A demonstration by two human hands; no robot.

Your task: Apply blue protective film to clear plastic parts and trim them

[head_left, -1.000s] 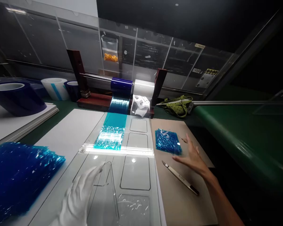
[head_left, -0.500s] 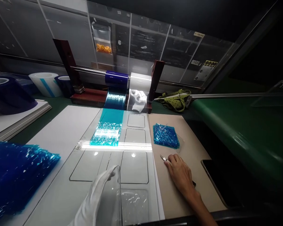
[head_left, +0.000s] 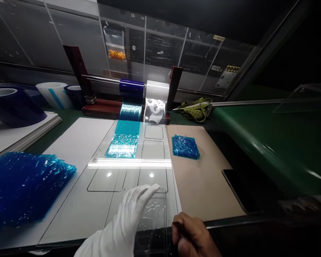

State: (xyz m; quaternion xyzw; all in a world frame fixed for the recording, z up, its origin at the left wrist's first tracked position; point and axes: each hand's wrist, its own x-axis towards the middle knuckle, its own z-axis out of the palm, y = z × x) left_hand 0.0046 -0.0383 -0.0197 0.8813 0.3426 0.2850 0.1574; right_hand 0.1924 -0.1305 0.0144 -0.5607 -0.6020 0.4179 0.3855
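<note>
My left hand (head_left: 131,210), in a white glove, grips a clear plastic panel (head_left: 153,216) and holds it tilted near the front edge of the table. My bare right hand (head_left: 194,235) is closed round a slim dark-handled tool (head_left: 183,230), close to the panel's right edge; the tool's tip is hidden. Under the panel lies a clear sheet (head_left: 77,210) with black outlined rectangles. A strip of blue film (head_left: 125,130) runs onto this sheet from a blue film roll (head_left: 131,88). Beside that roll, a white roll (head_left: 157,90) hangs with its clear film pulled down.
Stacked blue film pieces (head_left: 186,147) lie on brown board (head_left: 200,189), with a phone (head_left: 238,191) to the right. A large blue pile (head_left: 24,189) is at left. Behind stand spare rolls (head_left: 53,94), a dark red wooden stand (head_left: 104,108) and a green pouch (head_left: 195,110).
My right hand has picked the tool up off the brown board and come back toward me, beside the panel. My left hand has moved right with the panel, which is turned more toward view.
</note>
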